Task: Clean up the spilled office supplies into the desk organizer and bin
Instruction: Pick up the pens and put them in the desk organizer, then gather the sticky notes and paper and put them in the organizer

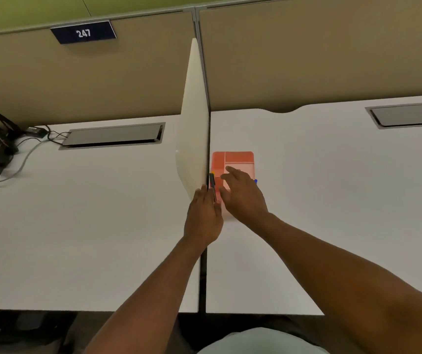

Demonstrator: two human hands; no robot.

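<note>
Head view: at frame centre, an orange desk organizer [239,159] is seen on the white tabletop [332,200], just right of the divider panel [195,129]. A dark pen [212,186], long axis pointing up-frame, is grasped in the left hand [203,218] at the organizer's left edge. The right hand [243,198] is spread, released, over the compartments. A sign [83,33] at upper left reads "247".

1. The desk organizer [239,159] is orange-red with paler dividing lines.
2. The table [332,200] is plain white.
3. The pen [212,183] is dark grey.
4. The partition [194,123] is cream.
5. The number sign [83,33] is navy with white "247".
6. A small blue item [255,181] shows beside the organizer.
</note>
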